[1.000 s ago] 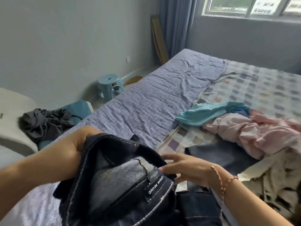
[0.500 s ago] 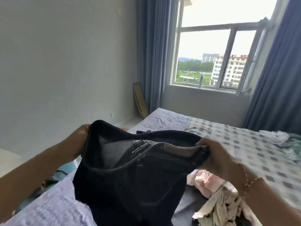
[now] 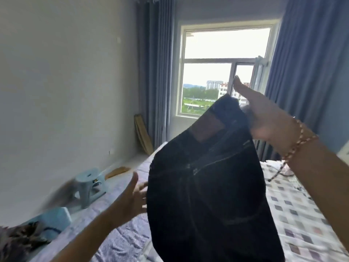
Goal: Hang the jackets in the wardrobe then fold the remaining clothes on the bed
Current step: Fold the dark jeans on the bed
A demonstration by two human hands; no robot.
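Dark denim jeans (image 3: 207, 186) hang in the air in front of me, held up high by the waistband. My right hand (image 3: 264, 118), with a beaded bracelet on the wrist, grips the waistband's top corner in front of the window, one finger sticking up. My left hand (image 3: 132, 197) is lower and to the left of the jeans, fingers spread, holding nothing, its fingertips close to the denim's left edge. The bed (image 3: 302, 214) lies below, with a checked cover on the right and a lilac patterned sheet (image 3: 117, 233) on the left.
A light blue plastic stool (image 3: 90, 186) stands on the floor left of the bed. A dark crumpled garment (image 3: 22, 237) lies on a seat at the lower left. A window (image 3: 217, 72) with blue curtains is straight ahead. A wooden board (image 3: 143, 135) leans in the corner.
My right hand has lifted the jeans much higher. My left hand has let go of the waistband and dropped down to the left. My view has tilted upward toward the window.
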